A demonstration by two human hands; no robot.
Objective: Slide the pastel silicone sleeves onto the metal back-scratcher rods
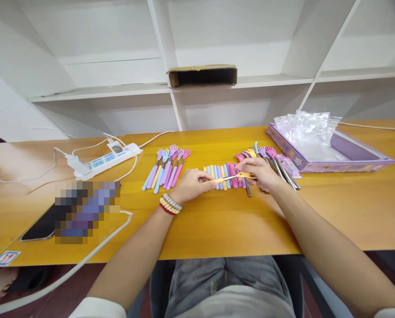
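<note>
Between my two hands lies a yellow back scratcher (pixel 229 178) with a short metal rod, held level above the table. My left hand (pixel 194 183) pinches its yellow handle, and my right hand (pixel 259 173) grips the yellow claw end. Beneath it is a row of loose coloured handles (pixel 226 170) in yellow, blue, purple and pink. To the left, several back scratchers with handles fitted (pixel 168 170) lie in a fanned group. Beside my right hand are several claw heads on bare metal rods (pixel 278 163), partly covered by that hand.
A purple box tray (pixel 363 166) holding clear plastic bags (pixel 311 137) stands at the right. At the left are a white power strip (pixel 109 161) with cables and a dark phone (pixel 40 225), partly blurred. A cardboard box (pixel 202 76) sits on the white shelf behind.
</note>
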